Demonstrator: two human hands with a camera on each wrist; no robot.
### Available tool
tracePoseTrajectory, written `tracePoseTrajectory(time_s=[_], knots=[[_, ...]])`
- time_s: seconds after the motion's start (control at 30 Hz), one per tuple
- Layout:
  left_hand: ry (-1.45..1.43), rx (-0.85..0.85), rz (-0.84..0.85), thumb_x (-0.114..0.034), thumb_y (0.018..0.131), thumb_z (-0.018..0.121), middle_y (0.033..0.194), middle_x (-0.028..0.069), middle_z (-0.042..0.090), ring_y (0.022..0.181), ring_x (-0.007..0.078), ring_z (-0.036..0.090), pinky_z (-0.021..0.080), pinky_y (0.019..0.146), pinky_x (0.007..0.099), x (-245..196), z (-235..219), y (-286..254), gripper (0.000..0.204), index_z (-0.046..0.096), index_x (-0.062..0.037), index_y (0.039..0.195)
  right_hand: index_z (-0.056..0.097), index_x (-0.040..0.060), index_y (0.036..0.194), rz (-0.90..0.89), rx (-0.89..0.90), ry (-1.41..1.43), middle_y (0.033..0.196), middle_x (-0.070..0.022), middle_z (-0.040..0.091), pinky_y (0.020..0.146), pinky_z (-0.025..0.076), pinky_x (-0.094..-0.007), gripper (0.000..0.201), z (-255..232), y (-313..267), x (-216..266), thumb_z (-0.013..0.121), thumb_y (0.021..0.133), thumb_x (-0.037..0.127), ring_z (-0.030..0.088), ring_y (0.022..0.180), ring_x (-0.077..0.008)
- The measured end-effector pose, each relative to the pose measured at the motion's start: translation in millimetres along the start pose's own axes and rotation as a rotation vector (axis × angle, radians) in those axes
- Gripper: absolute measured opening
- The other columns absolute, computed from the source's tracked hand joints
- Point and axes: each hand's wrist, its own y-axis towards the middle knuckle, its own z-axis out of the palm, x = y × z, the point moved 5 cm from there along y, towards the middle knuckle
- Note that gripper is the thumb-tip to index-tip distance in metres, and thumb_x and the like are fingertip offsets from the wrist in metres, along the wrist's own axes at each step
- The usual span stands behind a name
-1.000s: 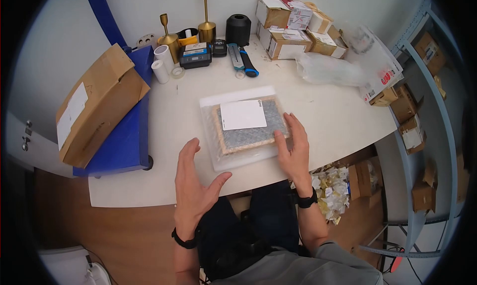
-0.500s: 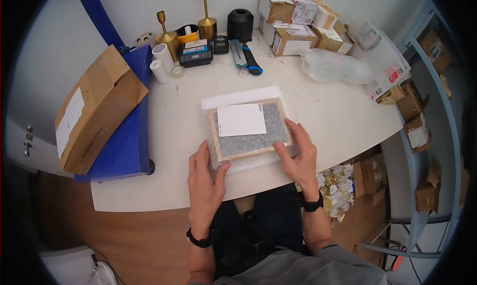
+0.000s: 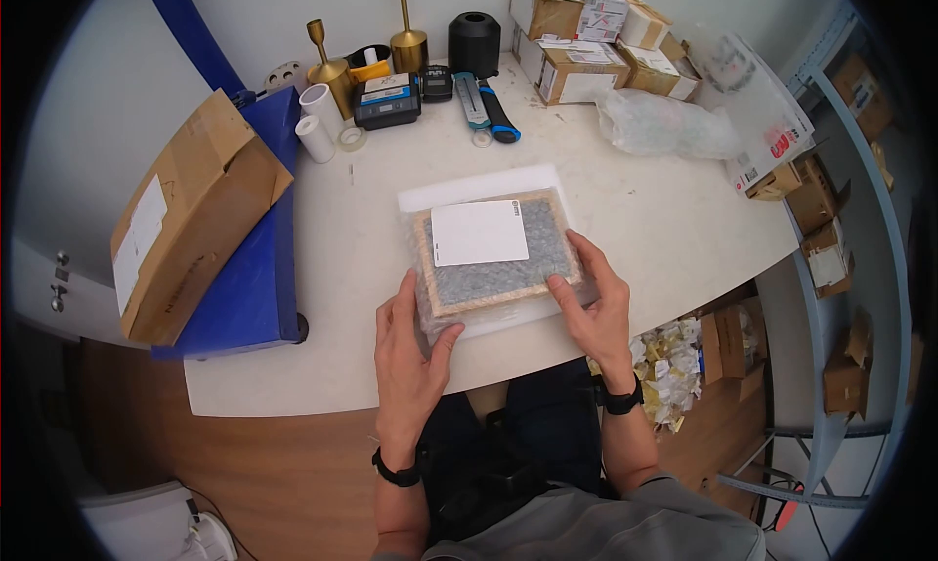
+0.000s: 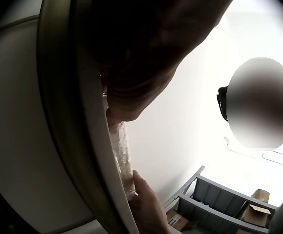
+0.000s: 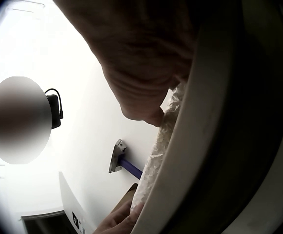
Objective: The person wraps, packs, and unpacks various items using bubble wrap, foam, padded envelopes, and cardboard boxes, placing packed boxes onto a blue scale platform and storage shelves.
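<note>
A flat rectangular bubble-wrapped package, grey with a light tan border, lies on the table before me. On top of it is a white card with small print. White foam sheet shows around its far and near edges. My left hand holds the near left corner, thumb at the front edge and fingers along the side. At the right side my right hand grips the edge, its thumb over the top. In the right wrist view the bubble wrap runs between both hands, low on the tabletop.
A cardboard box leans on a blue stand at left. Tape rolls, a label printer, utility knives and brass candlesticks line the back. Small boxes and a plastic-wrapped bundle stand back right.
My left hand has come in from the left, beside the package, to its near left corner. The right hand has stayed at the right edge; the package has shifted slightly toward me.
</note>
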Motion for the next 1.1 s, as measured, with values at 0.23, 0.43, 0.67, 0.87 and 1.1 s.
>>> tracePoseTrajectory(time_s=[0.23,0.43,0.67,0.87,1.1], knots=[[0.048,0.001,0.099,-0.008,0.089,0.079,0.129,0.0218,0.062,0.120,0.0357,0.058,0.048,0.103,0.0429,-4,-1,1,0.077,0.044,-0.0047,0.157,0.061,-0.0047,0.138,0.015,-0.008,0.022,0.133,-0.0245,0.068,0.106,0.052,-0.0392,0.053,-1,0,2,0.079,0.092,0.014,0.068,0.122,-0.0341],[0.096,-0.043,0.172,-0.001,0.083,0.078,0.126,0.0191,0.066,0.119,0.0346,0.058,0.049,0.102,0.0409,-8,-4,0,0.068,0.058,-0.0040,0.148,0.071,-0.0007,0.122,-0.197,-0.006,-0.131,0.119,-0.0205,0.074,0.111,0.048,-0.0474,0.034,-10,2,14,0.072,0.090,0.009,0.071,0.112,-0.0359],[0.014,-0.074,0.091,0.005,0.079,0.075,0.127,0.0175,0.068,0.118,0.0336,0.060,0.050,0.102,0.0393,-4,-11,-8,0.067,0.062,-0.0037,0.144,0.074,-0.0027,0.114,-0.028,-0.054,0.122,0.103,-0.0182,0.077,0.108,0.049,-0.0459,0.027,-20,-9,-4,0.063,0.094,0.012,0.073,0.103,-0.0320],[0.011,-0.080,0.108,0.005,0.079,0.075,0.126,0.0181,0.068,0.118,0.0330,0.060,0.051,0.101,0.0392,-5,-11,-8,0.066,0.062,-0.0036,0.144,0.072,-0.0057,0.118,0.057,-0.037,0.170,0.107,-0.0194,0.076,0.097,0.052,-0.0348,0.030,-16,-13,0,0.060,0.097,0.012,0.072,0.107,-0.0257],[0.055,-0.113,0.209,0.003,0.077,0.082,0.119,0.0178,0.074,0.113,0.0365,0.061,0.053,0.089,0.0415,-6,-11,-10,0.069,0.062,-0.0025,0.143,0.070,-0.0060,0.124,0.087,-0.032,0.243,0.111,-0.0172,0.075,0.098,0.051,-0.0346,0.033,-16,-15,1,0.059,0.100,0.015,0.068,0.110,-0.0227]])
